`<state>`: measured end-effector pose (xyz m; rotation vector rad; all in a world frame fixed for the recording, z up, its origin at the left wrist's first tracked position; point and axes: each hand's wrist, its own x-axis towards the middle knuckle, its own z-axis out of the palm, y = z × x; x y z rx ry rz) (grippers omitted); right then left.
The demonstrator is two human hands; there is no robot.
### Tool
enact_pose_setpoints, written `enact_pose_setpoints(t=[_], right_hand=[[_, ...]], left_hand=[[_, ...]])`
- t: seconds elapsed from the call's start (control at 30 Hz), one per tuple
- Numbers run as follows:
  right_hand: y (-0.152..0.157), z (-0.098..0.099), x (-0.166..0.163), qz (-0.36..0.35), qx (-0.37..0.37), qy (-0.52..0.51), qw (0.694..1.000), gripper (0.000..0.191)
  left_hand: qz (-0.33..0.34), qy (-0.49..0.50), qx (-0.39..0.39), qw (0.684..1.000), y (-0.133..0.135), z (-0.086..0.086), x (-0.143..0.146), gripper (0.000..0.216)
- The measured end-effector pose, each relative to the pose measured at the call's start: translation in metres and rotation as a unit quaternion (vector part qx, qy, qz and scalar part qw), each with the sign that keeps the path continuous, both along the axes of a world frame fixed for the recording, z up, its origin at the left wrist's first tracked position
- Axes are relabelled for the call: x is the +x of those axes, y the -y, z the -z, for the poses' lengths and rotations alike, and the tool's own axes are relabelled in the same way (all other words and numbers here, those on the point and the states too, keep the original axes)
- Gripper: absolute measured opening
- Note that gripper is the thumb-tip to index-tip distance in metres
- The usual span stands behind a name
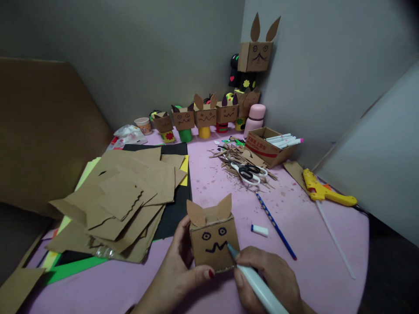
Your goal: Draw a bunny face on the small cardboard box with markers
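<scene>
A small cardboard box (214,248) with two upright cardboard ears is gripped in my left hand (183,266), thumb at its lower front edge. Two ringed eyes and a zigzag mouth are drawn on its front. My right hand (266,274) is closed around a white marker (257,281), and the tip meets the box at the right end of the mouth line. Just right of the box lies the marker's white cap (259,230) with a blue end. Beyond the cap, a blue pencil (276,226) rests on the pink table (209,174).
Cardboard sheets (124,196) are piled at left on black paper. Scissors (248,172) lie among cardboard scraps. Behind stand cardboard animal heads (206,117) on coloured bases, a pink bottle (255,120) and a marker box (268,148). A yellow glue gun (327,189) is at right.
</scene>
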<state>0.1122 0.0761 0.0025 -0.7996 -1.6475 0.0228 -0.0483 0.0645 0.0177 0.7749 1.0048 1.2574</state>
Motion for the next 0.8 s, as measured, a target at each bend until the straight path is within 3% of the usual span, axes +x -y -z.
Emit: enact_pose_setpoints(t=[0.37,0.8], right_hand=[[0.000,0.002,-0.003,-0.011,0.014,-0.010,1.000,0.014],[-0.002,-0.020,-0.002,-0.027,0.010,0.023,0.999,0.014]], left_hand=[[0.005,0.007,0.010,1.000,0.000,0.000,0.000,0.098],[-0.008,0.002,-0.007,1.000,0.001,0.003,0.000,0.099]])
